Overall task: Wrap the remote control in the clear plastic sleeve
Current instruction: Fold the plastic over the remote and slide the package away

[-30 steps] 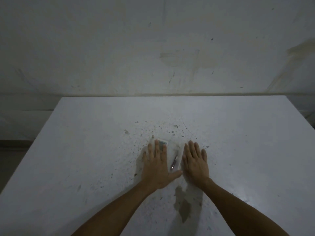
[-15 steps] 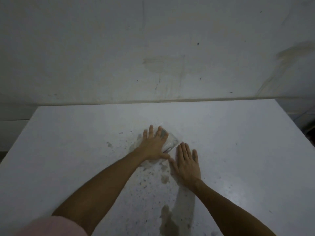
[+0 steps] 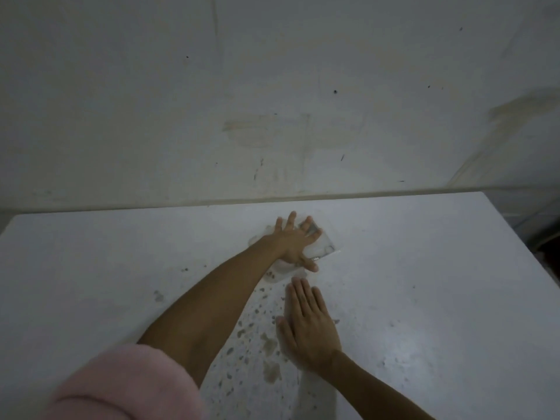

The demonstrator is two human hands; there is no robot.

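A clear plastic sleeve (image 3: 325,248) with the remote control (image 3: 313,228) inside lies on the white table (image 3: 424,283), toward its far edge. My left hand (image 3: 292,241) rests flat on top of it with fingers spread, covering most of it; only a grey end of the remote and the sleeve's right corner show. My right hand (image 3: 309,324) lies flat and open on the table nearer to me, apart from the sleeve, holding nothing.
The tabletop is speckled with dark stains (image 3: 266,347) around my right hand. A stained wall (image 3: 272,101) stands just behind the far table edge. A pink sleeve (image 3: 121,386) covers my left upper arm at the lower left.
My left hand has slid the sleeved remote away from me toward the far edge. My right hand has come off the sleeve and stayed nearer to me on the table.
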